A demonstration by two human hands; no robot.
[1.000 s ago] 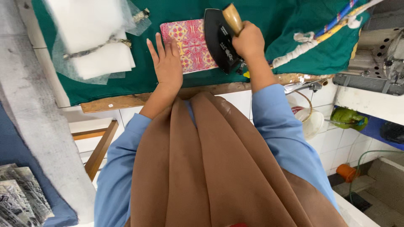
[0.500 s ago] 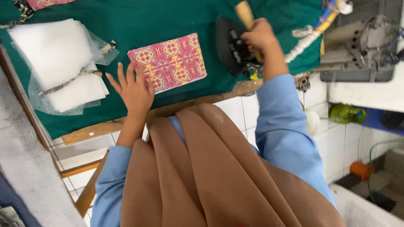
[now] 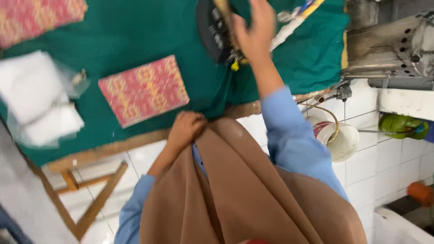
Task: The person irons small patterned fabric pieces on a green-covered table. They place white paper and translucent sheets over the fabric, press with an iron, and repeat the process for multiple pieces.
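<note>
The right hand (image 3: 255, 34) was seen at the wooden handle of a black iron (image 3: 214, 29), which rested on the green-covered counter (image 3: 135, 45); the view was blurred, and whether its fingers were clamped on the handle could not be told. The left hand (image 3: 185, 131) was drawn in at the counter's near edge, its fingers curled together against the brown cloth (image 3: 235, 190) hanging just below them. A folded pink patterned fabric (image 3: 143, 90) lay flat on the counter just beyond the left fingers, apart from them. White folded pieces in clear plastic (image 3: 38, 104) were lying well to the left of those fingers.
</note>
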